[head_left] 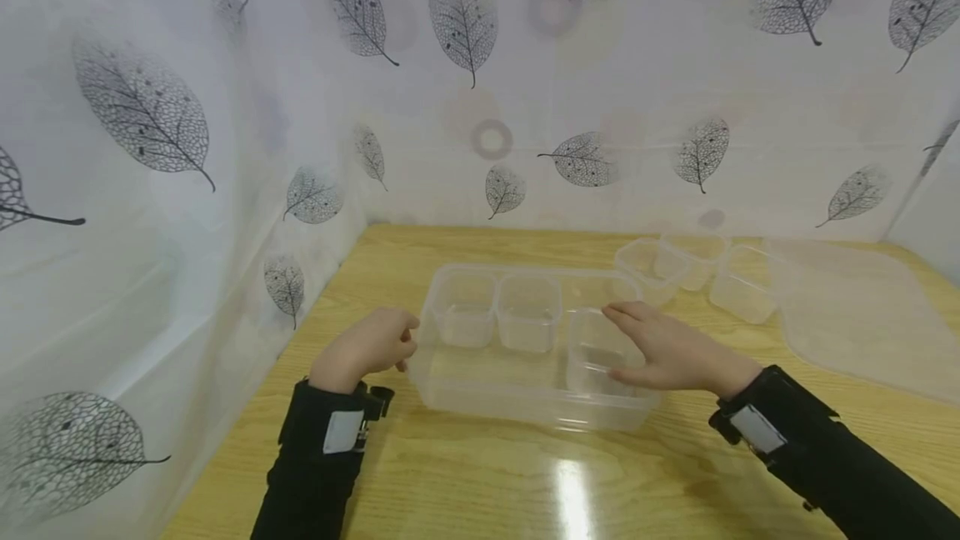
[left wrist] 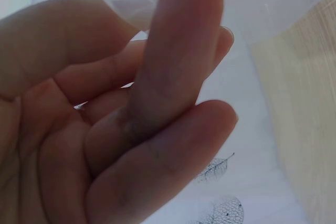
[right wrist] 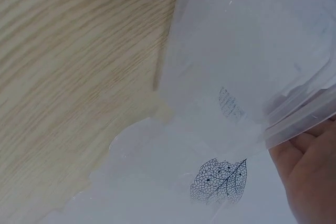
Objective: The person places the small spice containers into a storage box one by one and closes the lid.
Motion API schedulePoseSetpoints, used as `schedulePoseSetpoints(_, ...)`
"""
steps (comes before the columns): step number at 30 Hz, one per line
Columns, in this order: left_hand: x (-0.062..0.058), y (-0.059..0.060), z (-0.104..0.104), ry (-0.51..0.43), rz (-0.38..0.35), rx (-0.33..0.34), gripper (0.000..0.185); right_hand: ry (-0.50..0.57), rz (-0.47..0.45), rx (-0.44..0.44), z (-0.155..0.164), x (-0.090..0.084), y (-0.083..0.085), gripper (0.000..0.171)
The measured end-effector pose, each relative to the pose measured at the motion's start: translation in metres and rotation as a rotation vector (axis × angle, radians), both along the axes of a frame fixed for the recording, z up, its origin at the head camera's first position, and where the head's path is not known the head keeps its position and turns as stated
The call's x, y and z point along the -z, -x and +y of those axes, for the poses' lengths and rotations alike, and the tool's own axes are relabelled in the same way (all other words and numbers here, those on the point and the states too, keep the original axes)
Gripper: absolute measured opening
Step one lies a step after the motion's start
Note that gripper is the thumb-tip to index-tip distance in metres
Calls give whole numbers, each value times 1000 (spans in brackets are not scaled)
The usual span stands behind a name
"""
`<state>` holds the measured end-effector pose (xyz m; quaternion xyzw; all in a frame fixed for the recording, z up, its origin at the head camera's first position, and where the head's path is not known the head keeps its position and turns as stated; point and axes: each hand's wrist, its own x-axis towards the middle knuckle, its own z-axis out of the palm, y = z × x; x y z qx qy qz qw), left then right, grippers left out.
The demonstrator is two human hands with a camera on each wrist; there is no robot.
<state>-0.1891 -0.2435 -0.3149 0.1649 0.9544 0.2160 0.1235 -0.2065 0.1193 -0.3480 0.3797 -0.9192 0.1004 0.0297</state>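
Tray (head_left: pixel 480 394) is flanked by curled left hand (head_left: pixel 367 347) and flat right hand (head_left: pixel 671 352) on cup (head_left: pixel 600 357); spare cups (head_left: pixel 693 269), lid (head_left: pixel 862 315) are left rightward; walls crowd left, rear.

The counter (head_left: pixel 480 482) is pale yellow wood with a fine brown grain and a white glare streak. The tray (head_left: pixel 450 394), the small cups (head_left: pixel 529 323) inside it, the loose cups (head_left: pixel 742 290) and the lid (head_left: pixel 862 323) are all clear, colourless plastic. The backdrop (head_left: pixel 600 65) is white, printed with grey-black skeleton leaves and faint pale rings. Both sleeves (head_left: pixel 311 473) are black, each wrist carrying a white patch.
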Motion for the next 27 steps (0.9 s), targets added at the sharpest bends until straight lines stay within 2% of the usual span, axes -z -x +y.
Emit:
schedulePoseSetpoints(8, -2, -1, -2, 1, 8, 7, 24, -3, -18, -2, -1, -2, 12, 74)
schedulePoseSetpoints(18, 0, -1, -1, 7, 9, -1, 11, 26, 0, -24, -2, 5, 34, 70)
schedulePoseSetpoints(23, -1, -1, 0, 2, -4, -4, 21, 47, -3, -12, -2, 6, 41, 70)
schedulePoseSetpoints(27, 0, -1, 0, -4, -10, -3, 21, 53, -12, -1, -2, 6, 44, 70)
